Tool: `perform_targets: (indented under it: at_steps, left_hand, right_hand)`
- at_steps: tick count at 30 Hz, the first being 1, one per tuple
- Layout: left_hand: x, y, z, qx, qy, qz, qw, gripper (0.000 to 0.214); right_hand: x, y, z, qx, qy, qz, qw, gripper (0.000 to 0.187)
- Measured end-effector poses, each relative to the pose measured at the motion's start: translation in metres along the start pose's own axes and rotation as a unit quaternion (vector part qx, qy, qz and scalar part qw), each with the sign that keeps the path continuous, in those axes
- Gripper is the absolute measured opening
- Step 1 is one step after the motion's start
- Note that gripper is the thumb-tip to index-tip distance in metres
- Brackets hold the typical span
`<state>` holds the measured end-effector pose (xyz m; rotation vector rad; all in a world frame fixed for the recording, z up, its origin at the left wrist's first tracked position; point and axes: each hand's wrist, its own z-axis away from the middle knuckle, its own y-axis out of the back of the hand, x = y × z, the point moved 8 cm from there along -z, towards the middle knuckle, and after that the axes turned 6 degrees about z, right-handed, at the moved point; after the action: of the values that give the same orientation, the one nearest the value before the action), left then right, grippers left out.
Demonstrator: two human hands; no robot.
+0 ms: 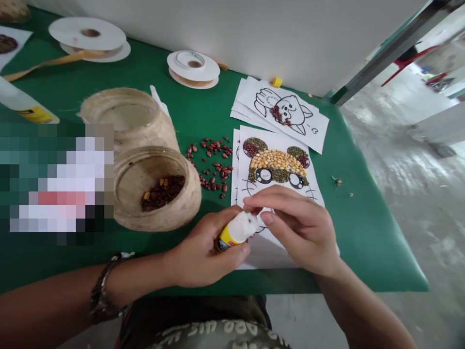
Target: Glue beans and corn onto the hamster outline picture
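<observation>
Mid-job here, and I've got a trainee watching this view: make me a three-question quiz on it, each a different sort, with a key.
1. How many white spools are on the green table?
2. Fill the blank: the yellow band on the drawing nearest the hands is made of ____.
3. True or false: the left hand grips the bottle.

Key: 1. Two. 2. Corn kernels. 3. True.
</observation>
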<state>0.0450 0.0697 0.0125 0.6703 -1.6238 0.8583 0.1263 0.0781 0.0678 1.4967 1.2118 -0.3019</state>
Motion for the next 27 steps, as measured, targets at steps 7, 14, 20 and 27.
perform_targets:
  at_steps: [7,14,20,27]
  left_hand:
    - [0.0036,-0.0022,0.0006,-0.017,-0.01,0.01,1.0,0.008]
    - [-0.0018,-0.0048,0.0011,-0.047,0.024,0.083,0.995,0.009]
    - [-0.0022,-0.0025,-0.0004,-0.048,0.005,0.112,0.993,0.011]
    - [-0.001,-0.0001,-0.002,-0.042,-0.004,0.102,0.994,0.013]
  right_hand:
    - [-0.0024,-0.0023,0.0017,-0.022,0.006,-0.013,1.0,0.027]
    - [-0.0061,-0.0043,0.0025,-0.017,0.035,-0.01,0.999,0.029]
    - [-0.005,-0.0077,0.0037,0.006,0.029,-0.032,0.999,0.028]
    - [-0.0096,-0.0085,0.0033,0.011,0.056,0.019,0.998,0.026]
